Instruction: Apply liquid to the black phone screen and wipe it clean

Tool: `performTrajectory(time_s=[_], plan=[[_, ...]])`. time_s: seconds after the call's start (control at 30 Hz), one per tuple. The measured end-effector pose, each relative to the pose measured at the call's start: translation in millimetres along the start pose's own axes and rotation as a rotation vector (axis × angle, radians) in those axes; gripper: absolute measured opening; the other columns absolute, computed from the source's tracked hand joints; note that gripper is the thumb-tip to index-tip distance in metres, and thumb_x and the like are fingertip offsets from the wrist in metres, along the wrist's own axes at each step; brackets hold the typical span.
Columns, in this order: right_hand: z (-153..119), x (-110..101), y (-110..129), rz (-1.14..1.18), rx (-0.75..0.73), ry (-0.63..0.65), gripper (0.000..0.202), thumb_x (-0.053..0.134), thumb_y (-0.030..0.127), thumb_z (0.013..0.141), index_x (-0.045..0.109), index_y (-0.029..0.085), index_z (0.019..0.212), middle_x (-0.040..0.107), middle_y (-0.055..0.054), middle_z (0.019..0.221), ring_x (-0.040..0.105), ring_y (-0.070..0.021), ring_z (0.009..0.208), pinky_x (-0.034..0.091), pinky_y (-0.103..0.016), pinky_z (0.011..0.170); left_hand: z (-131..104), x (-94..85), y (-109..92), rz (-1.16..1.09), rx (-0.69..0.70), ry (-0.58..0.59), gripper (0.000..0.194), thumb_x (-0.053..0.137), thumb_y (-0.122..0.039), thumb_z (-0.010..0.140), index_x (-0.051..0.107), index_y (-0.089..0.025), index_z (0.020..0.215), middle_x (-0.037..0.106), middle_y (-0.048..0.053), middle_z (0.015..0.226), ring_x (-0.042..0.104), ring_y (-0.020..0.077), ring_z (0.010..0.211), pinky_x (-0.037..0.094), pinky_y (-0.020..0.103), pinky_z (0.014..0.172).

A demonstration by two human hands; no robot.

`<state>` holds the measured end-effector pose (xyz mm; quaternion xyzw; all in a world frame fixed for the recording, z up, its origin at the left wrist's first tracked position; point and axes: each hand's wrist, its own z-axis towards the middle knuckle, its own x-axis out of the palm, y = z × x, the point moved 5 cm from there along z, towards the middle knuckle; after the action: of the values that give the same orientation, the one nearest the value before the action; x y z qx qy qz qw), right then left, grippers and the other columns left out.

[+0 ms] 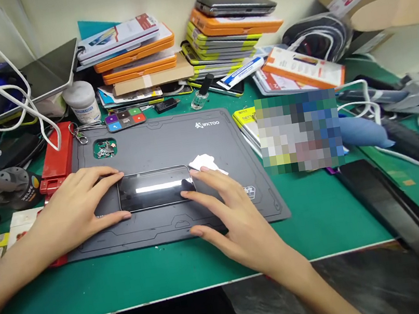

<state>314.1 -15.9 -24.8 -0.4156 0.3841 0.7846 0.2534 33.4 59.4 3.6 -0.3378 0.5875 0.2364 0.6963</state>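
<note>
A smartphone [152,197] lies flat, screen up, on a grey repair mat [161,148]; its dark glass reflects a bright strip of light. My left hand [83,205] grips the phone's left end, fingertips at the upper corner and thumb at the lower corner. At the other end, my right hand [233,211] has its fingers apart. One of its fingertips touches the screen, while the thumb hovers clear of the phone. Beside the right fingers lies a crumpled white wipe [207,162]. Small screws and metal parts [106,149] sit in the mat's upper-left recess.
A red tool [56,159] borders the mat's left side, near a screwdriver stand [9,189]. Behind stand a white paste jar [83,103], a small glass bottle [202,95] and stacked orange boxes [136,60]. A black strip-like object [385,199] overhangs the right front edge.
</note>
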Motion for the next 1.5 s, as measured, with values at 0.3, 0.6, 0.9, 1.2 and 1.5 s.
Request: performTrajectory(time_s=[0.3, 0.6, 0.9, 1.2, 1.5], plan=[[4, 6, -2, 0.004, 0.075, 0.008, 0.047, 0.061, 0.048, 0.108, 0.055, 0.029, 0.151, 0.043, -0.013, 0.172, 0.035, -0.0339, 0.163, 0.036, -0.068, 0.130, 0, -0.2, -1, -0.017, -0.002, -0.001, 0.076, 0.059, -0.075, 0.099, 0.061, -0.021, 0.152, 0.063, 0.015, 0.150, 0.059, 0.0385, 0.138, 0.049, 0.056, 0.114], [2, 8, -4, -0.007, 0.115, -0.011, 0.050, 0.057, 0.055, 0.108, 0.056, 0.030, 0.151, 0.031, -0.011, 0.178, 0.020, -0.0359, 0.169, 0.027, -0.070, 0.133, 0, 0.2, -4, 0.035, 0.004, 0.015, 0.074, 0.058, -0.072, 0.101, 0.062, -0.017, 0.151, 0.062, 0.016, 0.150, 0.057, 0.0373, 0.138, 0.046, 0.053, 0.116], [3, 10, 0, -0.054, 0.078, 0.002, 0.052, 0.057, 0.061, 0.106, 0.057, 0.030, 0.148, 0.031, -0.012, 0.178, 0.019, -0.0366, 0.169, 0.021, -0.073, 0.134, 0, 3.2, -1, 0.051, 0.018, -0.002, 0.076, 0.056, -0.074, 0.101, 0.062, -0.017, 0.151, 0.063, 0.016, 0.149, 0.057, 0.0369, 0.137, 0.045, 0.051, 0.115], [3, 12, -8, -0.001, 0.173, -0.025, 0.058, 0.045, 0.067, 0.108, 0.051, 0.034, 0.155, 0.023, -0.011, 0.181, 0.019, -0.0391, 0.169, 0.026, -0.077, 0.130, 1, 2.5, -2, 0.040, -0.008, 0.011, 0.078, 0.050, -0.077, 0.101, 0.062, -0.018, 0.150, 0.063, 0.016, 0.149, 0.057, 0.0366, 0.137, 0.045, 0.051, 0.114], [2, 11, 1, -0.114, 0.052, -0.038, 0.050, 0.052, 0.059, 0.109, 0.055, 0.029, 0.149, 0.038, -0.012, 0.174, 0.023, -0.0345, 0.168, 0.019, -0.071, 0.135, 1, 3.4, -2, 0.053, 0.015, 0.004, 0.077, 0.053, -0.076, 0.101, 0.062, -0.017, 0.151, 0.063, 0.016, 0.149, 0.058, 0.0369, 0.137, 0.045, 0.051, 0.115]])
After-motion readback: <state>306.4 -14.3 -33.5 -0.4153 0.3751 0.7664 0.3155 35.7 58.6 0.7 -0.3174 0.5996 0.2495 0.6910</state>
